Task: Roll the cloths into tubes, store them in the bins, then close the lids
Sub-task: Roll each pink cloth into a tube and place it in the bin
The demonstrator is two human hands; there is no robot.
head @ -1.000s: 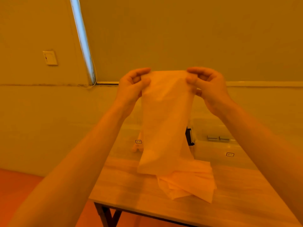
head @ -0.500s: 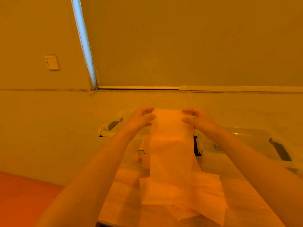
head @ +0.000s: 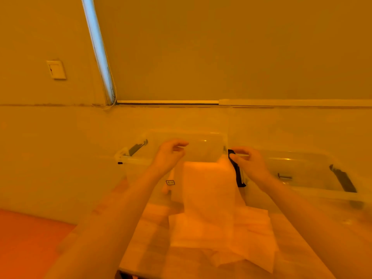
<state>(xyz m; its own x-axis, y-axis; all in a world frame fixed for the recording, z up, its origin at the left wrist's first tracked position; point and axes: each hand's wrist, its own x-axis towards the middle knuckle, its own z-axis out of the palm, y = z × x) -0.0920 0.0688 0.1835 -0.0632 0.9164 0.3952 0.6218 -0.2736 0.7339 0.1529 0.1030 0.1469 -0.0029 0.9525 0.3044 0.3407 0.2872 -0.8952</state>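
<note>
A pale cloth (head: pixel 208 190) stands upright over the table's middle, its top edge level with the front rim of the left clear bin (head: pixel 132 159). Its lower end lies on a pile of more cloths (head: pixel 253 236). My left hand (head: pixel 168 156) and my right hand (head: pixel 248 165) are over the bin rim at the cloth's two upper corners, fingers pinched. Blur hides whether the fingertips grip the corners. A second clear bin (head: pixel 314 191) stands to the right, open like the first.
The wooden table (head: pixel 149 244) ends close at the left and near edges, with orange floor (head: pixel 30 238) below. Both bins have dark latch handles (head: pixel 342 179). A wall with a switch plate (head: pixel 56 69) and a window blind is right behind the bins.
Both hands came down and forward from chest height to the bins' rim, carrying the cloth's top edge with them. My view tilted down, so both bins now show.
</note>
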